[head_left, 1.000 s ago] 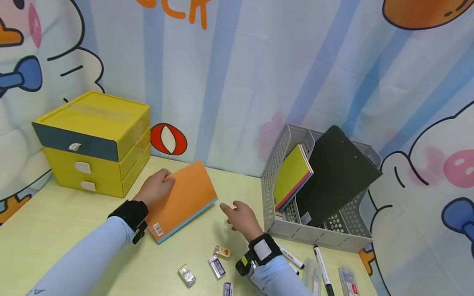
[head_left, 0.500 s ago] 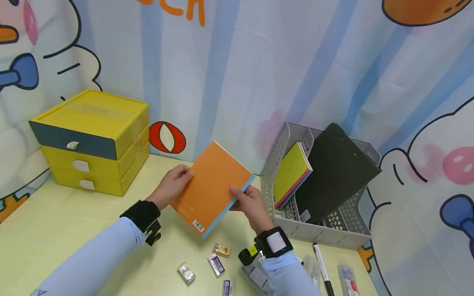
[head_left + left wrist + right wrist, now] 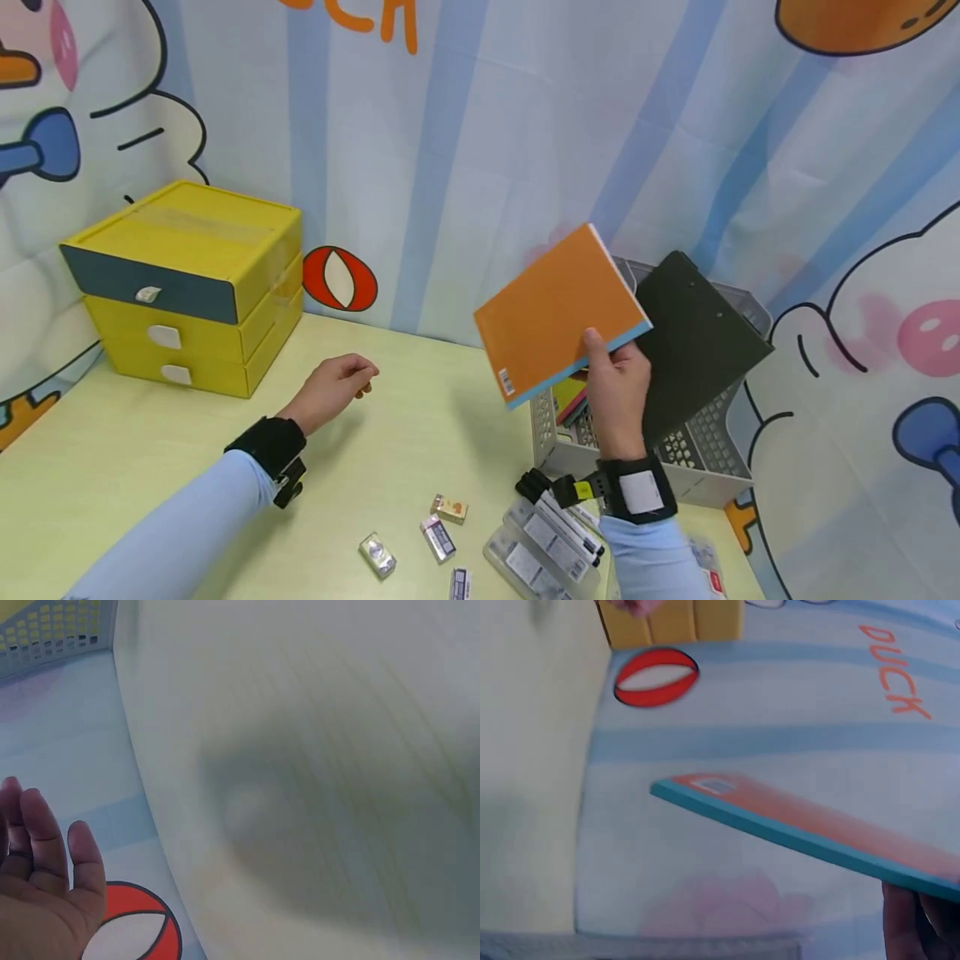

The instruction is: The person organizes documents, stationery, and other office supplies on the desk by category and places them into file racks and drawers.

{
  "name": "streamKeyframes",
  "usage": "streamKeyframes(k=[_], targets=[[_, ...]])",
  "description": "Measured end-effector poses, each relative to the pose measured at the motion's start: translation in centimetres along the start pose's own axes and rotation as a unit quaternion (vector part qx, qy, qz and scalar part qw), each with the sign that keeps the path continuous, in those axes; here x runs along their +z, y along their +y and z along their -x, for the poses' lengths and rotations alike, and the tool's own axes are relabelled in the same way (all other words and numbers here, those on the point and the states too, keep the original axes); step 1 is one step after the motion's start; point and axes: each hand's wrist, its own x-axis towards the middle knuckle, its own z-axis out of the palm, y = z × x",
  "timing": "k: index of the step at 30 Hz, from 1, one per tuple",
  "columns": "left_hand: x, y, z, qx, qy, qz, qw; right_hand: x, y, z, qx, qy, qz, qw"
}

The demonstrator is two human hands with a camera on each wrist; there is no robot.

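My right hand [image 3: 619,396] grips an orange notebook [image 3: 551,312] by its blue spine, thumb on top of the cover. The notebook is raised and tilted in front of a grey desk file rack [image 3: 570,457]. It hides most of a yellow-covered notebook [image 3: 564,393] standing in the rack. In the right wrist view the blue spine [image 3: 780,835] slants across, with my fingers beneath it. My left hand [image 3: 330,392] hovers over the table at left, holding nothing, its fingers loosely bent. The left wrist view shows that palm [image 3: 45,915] with relaxed fingers.
A dark clipboard [image 3: 697,333] leans in the rack. Yellow drawers [image 3: 187,283] stand at the back left. Several erasers [image 3: 438,538] lie at the front, beside clear plastic cases [image 3: 536,550] and marker pens [image 3: 562,521]. A printed curtain [image 3: 450,167] hangs behind the table.
The right hand took hold of the notebook's spine and carried it right and up to the rack. The left hand let go of it and drew back left.
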Motion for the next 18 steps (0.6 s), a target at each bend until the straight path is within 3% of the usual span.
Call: streamKeyframes(k=[4,8,13,18], targets=[[-0.6,-0.7,0.0,-0.008,0.002,-0.01,0.9999,-2.1,-1.1,-1.1,-0.04,0.111,0.037,0.9924],[-1.0,-0.9,0.2,-0.019,0.002,-0.01,0.9998,-3.6,-1.6,-1.8,-0.071,0.183,0.06,0.9786],[-1.1,-0.6,0.4,-0.028,-0.001,-0.015,0.9995,-4.3,-0.8,-2.3,-0.075,0.225,0.111,0.965],[-1.0,-0.3,0.5,-0.032,-0.006,-0.018,0.9993,-3.8,1.6,-3.2,-0.047,0.219,0.218,0.9499]])
